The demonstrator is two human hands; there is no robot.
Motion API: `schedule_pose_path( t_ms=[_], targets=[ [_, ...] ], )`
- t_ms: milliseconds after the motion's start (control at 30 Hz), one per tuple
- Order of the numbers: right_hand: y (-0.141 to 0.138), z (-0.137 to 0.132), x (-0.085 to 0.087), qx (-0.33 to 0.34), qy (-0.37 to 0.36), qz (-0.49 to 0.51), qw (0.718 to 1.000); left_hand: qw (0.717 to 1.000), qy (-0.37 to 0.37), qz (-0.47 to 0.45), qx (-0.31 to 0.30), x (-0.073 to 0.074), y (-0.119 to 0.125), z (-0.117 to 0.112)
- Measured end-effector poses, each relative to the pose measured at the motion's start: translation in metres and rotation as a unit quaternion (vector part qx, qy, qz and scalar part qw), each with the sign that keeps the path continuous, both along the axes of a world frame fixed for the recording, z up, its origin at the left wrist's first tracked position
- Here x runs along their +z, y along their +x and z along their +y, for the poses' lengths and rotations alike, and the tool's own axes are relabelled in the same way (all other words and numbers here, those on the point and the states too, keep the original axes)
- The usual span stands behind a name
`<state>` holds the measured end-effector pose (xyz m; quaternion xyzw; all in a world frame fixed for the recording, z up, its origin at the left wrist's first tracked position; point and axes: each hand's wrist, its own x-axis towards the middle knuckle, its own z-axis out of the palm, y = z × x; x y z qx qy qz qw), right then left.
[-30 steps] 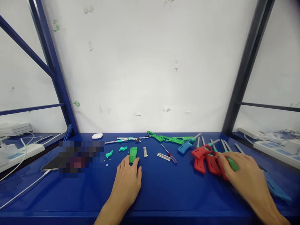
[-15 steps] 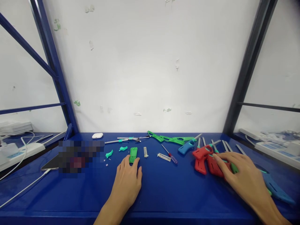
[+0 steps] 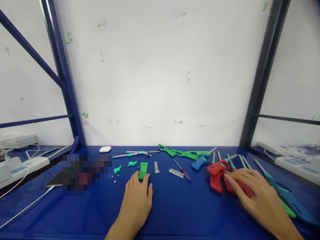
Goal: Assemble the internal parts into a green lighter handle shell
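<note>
My left hand [image 3: 137, 198] rests on the blue table, with thumb and index finger closed around the lower end of a green plastic casing piece [image 3: 143, 169]. My right hand [image 3: 257, 193] lies over a pile of long-nosed gas lighters. Its thumb and fingers are closed on a red lighter [image 3: 246, 189], which the hand partly covers. More red lighters [image 3: 215, 182] lie just left of it, with a blue lighter [image 3: 200, 162] behind. Right of the hand are a large blue lighter [image 3: 293, 201] and a green one [image 3: 287, 209].
Clear fuel tanks [image 3: 176, 173] and a screwdriver [image 3: 185, 174] lie mid-table. Green casing halves [image 3: 185, 154], metal lighter tubes [image 3: 130, 155] and teal triggers [image 3: 117, 169] are spread behind. A white earbud case [image 3: 105, 149], a charging phone [image 3: 53, 180] and power strips [image 3: 27, 168] stand at the sides.
The view has tilted up a little, so everything sits lower. A green part beside my right hand's fingers no longer shows there. My left hand stays at the green casing piece.
</note>
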<state>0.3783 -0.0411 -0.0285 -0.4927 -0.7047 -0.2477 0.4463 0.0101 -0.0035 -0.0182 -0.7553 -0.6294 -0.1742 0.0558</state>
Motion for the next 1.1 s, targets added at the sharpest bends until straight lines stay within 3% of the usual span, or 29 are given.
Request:
schedule_pose_path(
  t_ms=[733,1100],
  targets=[
    [0.0041,0.0036,-0.0052,0.006,-0.04,0.0,0.999,0.999,-0.031,0.015,0.002,-0.0028,-0.0023,0.0009],
    [0.0017,0.0036,-0.0006,0.028,-0.015,-0.035,0.999,0.999,-0.053,0.004,0.011,-0.0035,-0.0013,0.0043]
  ],
)
